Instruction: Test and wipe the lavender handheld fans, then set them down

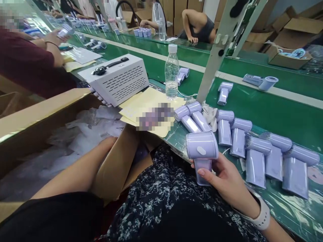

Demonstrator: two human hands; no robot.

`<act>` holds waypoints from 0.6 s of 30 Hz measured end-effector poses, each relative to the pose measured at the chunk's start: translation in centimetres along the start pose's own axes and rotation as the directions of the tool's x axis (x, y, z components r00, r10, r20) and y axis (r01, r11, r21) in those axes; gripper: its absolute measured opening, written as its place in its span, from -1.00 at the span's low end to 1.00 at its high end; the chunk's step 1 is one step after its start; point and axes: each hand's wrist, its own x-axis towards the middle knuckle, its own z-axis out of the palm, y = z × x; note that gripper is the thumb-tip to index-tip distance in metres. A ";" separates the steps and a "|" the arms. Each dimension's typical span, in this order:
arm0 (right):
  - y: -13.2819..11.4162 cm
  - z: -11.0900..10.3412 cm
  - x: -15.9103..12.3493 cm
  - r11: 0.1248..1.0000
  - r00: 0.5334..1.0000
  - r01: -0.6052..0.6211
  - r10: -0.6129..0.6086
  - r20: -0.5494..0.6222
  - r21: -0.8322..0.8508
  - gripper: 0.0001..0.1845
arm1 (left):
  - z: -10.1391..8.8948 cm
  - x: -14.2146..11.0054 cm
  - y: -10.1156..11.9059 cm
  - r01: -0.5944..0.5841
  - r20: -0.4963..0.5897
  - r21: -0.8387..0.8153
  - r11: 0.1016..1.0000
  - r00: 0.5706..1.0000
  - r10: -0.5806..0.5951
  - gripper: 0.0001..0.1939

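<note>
My right hand (224,174) is closed round the handle of a lilac T-shaped handheld device (202,146), like a small hair dryer, with a wide round head and a pale oval on its side. It is held above my lap at the table edge. My left hand (108,144) reaches into an open cardboard box (114,164) at my left; a flap hides its fingers. Crumpled translucent plastic bags (85,132) lie in the box near that hand. Several more lilac devices (255,161) lie in a row on the table, right of my right hand.
A white vented metal unit (126,80) with a black cable on top stands beyond the box. Near it are yellow papers (161,97) and a water bottle (172,72). A slanted metal post (214,57) rises from the green bench. Co-workers sit at left and across.
</note>
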 end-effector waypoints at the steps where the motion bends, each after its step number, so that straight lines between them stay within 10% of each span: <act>1: 0.0 -0.1 -0.1 1.000 1.000 -0.005 0.005 0.000 0.014 -0.61 | 0.0 0.5 -0.1 0.023 0.029 0.026 0.999 0.999 -0.024 -0.63; 18: 0.5 0.0 -0.4 0.995 0.997 0.047 -0.040 -0.067 0.092 -0.66 | -5.4 2.2 -2.5 0.261 -0.104 0.159 0.952 0.964 -0.246 -0.59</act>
